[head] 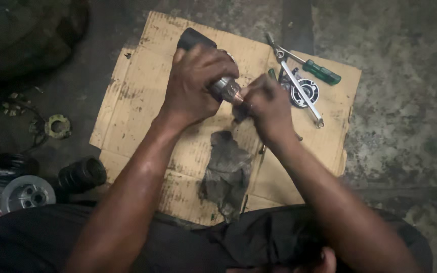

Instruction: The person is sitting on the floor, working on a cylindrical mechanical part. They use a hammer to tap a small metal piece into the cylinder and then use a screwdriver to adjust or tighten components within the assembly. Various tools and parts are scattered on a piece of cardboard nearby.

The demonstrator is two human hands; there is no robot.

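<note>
Left hand [194,83] clenched around black-handled metal cylinder [223,88], held above cardboard [137,91] centre. Right hand [266,103] pinches cylinder's copper-coloured tip; whatever it grips is hidden. Advice: brace cylinder firm, twist tip squarely, keep over grey rag [226,172]. Spanner [299,86] and green screwdriver [322,72] near cardboard's right edge.

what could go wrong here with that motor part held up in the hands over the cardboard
1. The left hand holds the cylindrical motor part in the air while the right hand works at its metal end; a slip might drop it onto the cardboard.
2. The spanner, green-handled screwdriver and round bearing part lie close beside the right hand, so an elbow or wrist move could knock them off onto the gritty floor.
</note>
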